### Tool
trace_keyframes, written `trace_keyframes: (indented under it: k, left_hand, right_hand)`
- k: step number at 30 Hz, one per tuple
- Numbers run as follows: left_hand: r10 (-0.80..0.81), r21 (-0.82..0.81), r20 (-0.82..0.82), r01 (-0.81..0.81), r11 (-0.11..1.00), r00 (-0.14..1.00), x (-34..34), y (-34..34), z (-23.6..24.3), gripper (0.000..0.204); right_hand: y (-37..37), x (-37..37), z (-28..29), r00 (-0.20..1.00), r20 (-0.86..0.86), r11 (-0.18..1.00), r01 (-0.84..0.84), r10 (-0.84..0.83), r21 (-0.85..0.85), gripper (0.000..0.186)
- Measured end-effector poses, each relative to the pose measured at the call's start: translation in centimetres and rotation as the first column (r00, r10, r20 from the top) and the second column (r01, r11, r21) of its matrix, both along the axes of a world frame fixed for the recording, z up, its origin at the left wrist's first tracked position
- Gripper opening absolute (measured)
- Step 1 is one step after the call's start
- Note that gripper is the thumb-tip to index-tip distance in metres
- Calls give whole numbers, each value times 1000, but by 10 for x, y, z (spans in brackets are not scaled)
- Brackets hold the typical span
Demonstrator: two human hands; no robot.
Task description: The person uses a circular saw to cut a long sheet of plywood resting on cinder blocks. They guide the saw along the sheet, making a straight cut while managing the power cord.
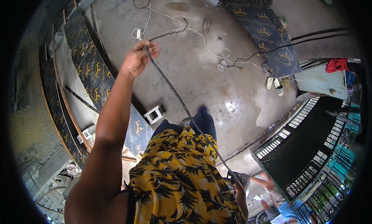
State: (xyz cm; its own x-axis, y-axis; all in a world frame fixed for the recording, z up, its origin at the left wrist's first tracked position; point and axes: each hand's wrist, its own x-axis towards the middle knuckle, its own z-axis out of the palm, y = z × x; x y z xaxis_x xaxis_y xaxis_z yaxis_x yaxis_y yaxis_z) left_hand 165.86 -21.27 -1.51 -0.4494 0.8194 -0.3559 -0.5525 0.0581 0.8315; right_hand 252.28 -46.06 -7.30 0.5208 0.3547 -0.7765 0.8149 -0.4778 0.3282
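My left hand (138, 58) is raised in front of me, its fingers partly curled round a black cable (170, 86). From there the cable runs taut down across my body toward my right hand (240, 197) at the lower right. That hand is mostly hidden beside my hip. It grips a grey, rounded object (242, 179) with dark parts, too poorly shown to name. Beyond my left hand the cable's other end curves off over the wet concrete floor (186, 61).
A white power strip (138, 33) and a white cord (201, 38) lie on the floor. Dark printed boards (87, 61) lean at left; another board (263, 30) lies at far right. Nearby are a hollow block (154, 114), slippers (278, 86), a dark gate (306, 142) and another person's arm (265, 182).
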Motion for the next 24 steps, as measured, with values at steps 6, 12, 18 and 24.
trace_keyframes:
  k: [6, 12, 18, 24]
  left_hand:
    - [178, 322, 601, -440, 838, 779, -281, 48, -14, 41]
    - [592, -71, -61, -595, 801, 804, -643, -61, 174, 40]
    - [906, -342, -152, -880, 328, 396, -700, -75, 27, 34]
    - [608, -377, -501, -788, 487, 616, -815, -143, 38, 36]
  right_hand:
    - [152, -87, -4, 998, -24, 996, -63, 65, 67, 45]
    - [249, -201, -48, 989, -111, 995, -91, 95, 44, 42]
    - [316, -251, 73, 975, 214, 988, -91, 63, 125, 39]
    - [331, -385, 61, 989, 145, 989, -31, 10, 145, 36]
